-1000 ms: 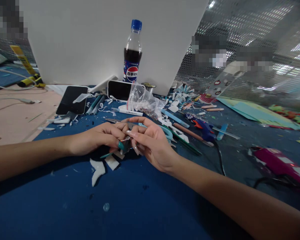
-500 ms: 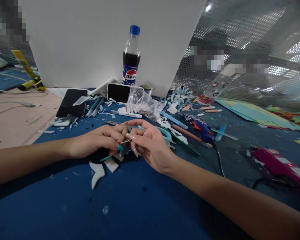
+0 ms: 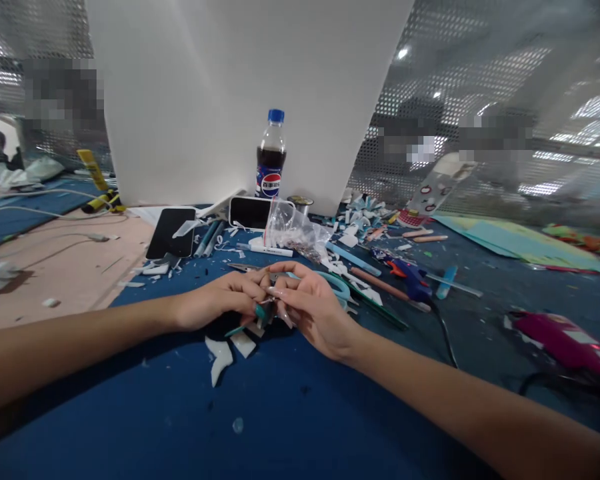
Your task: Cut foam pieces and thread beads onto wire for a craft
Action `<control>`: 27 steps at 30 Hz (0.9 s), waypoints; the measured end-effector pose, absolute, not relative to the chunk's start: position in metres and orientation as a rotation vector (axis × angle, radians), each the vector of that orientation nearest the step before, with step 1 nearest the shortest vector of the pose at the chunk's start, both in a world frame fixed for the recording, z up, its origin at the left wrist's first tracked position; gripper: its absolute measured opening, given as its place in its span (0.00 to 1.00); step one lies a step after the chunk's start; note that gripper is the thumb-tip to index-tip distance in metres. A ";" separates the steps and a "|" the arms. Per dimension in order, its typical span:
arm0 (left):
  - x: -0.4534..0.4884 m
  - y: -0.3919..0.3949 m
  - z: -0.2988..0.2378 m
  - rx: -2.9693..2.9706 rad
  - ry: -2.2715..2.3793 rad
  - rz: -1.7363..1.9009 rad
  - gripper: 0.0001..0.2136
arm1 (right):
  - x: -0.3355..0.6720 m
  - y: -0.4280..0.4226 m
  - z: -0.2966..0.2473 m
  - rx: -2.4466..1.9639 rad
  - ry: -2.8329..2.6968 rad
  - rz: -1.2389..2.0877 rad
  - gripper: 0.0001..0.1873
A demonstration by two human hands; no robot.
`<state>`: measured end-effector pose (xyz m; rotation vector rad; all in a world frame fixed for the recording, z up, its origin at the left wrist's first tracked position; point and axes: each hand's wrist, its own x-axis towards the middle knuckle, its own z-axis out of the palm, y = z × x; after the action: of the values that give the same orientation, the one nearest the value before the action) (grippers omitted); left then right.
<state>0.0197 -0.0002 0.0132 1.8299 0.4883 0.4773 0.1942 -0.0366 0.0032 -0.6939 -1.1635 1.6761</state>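
My left hand (image 3: 215,303) and my right hand (image 3: 325,317) meet fingertip to fingertip above the blue table mat (image 3: 290,413). Both are closed in a pinch around something small and thin between them, too small and hidden to name. A teal spot shows at the left thumb tip, and a teal sliver sticks out below that hand. Under the fingers lie a white curved cut piece (image 3: 221,360) and a pale square piece (image 3: 243,343). Just behind my right hand is the light blue handle (image 3: 339,288) of what looks like scissors, partly covered.
A cola bottle (image 3: 271,163) stands before a white board (image 3: 220,87). Two phones, one dark (image 3: 171,233), a clear plastic bag (image 3: 297,230) and a white marker (image 3: 270,251) lie ahead. To the right are a blue glue gun (image 3: 413,280), a magenta tool (image 3: 565,340) with cords, and scraps.
The view has tilted up and turned slightly left, so everything appears lower and farther right. Both hands keep nearly the same pinched pose, fingertips together.
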 end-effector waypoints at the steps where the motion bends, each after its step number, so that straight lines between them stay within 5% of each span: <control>1: 0.019 0.000 0.012 1.832 0.479 0.477 0.12 | 0.194 -0.037 0.003 -0.695 -1.162 1.671 0.14; 27: 0.020 -0.003 0.009 1.773 0.512 0.513 0.11 | 0.194 -0.034 0.002 -0.694 -1.072 1.758 0.14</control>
<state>0.0201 -0.0027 0.0091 1.7731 0.5123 0.5125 0.1941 -0.0341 0.0016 -0.6945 -1.0721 1.7577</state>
